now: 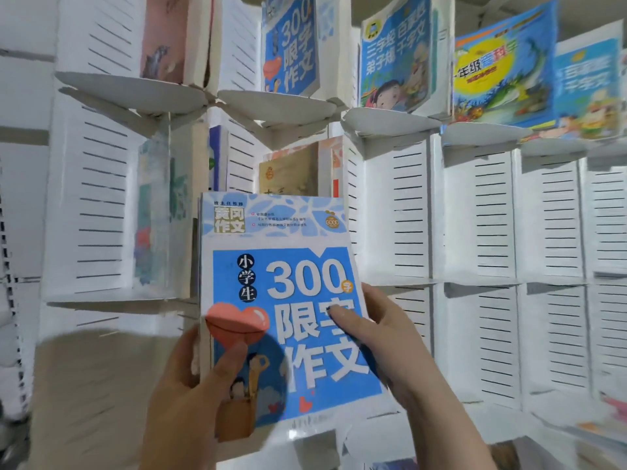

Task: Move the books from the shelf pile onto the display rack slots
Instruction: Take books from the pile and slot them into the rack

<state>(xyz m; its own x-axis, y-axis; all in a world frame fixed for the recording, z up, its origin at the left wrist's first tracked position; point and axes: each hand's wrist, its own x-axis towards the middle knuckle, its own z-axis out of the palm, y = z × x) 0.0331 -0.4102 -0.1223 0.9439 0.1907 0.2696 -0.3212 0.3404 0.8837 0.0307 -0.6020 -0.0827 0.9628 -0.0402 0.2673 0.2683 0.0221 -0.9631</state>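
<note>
**Blue book held up at the rack, both hands on it**

Blue-and-white paperback book with big "300" on its cover (291,300) is upright, cover facing the camera, in front of the middle tier of the white slotted display rack (407,215). Left grip (193,378) is curled round the book's left edge, thumb on the cover. Right grip (383,337) clamps the right edge, thumb pressed on the cover. A tan-covered book (288,171) stands in the slot right behind, partly hidden. A matching blue "300" book (291,52) sits on the top tier, a cartoon-cover book (397,52) beside it.
</note>
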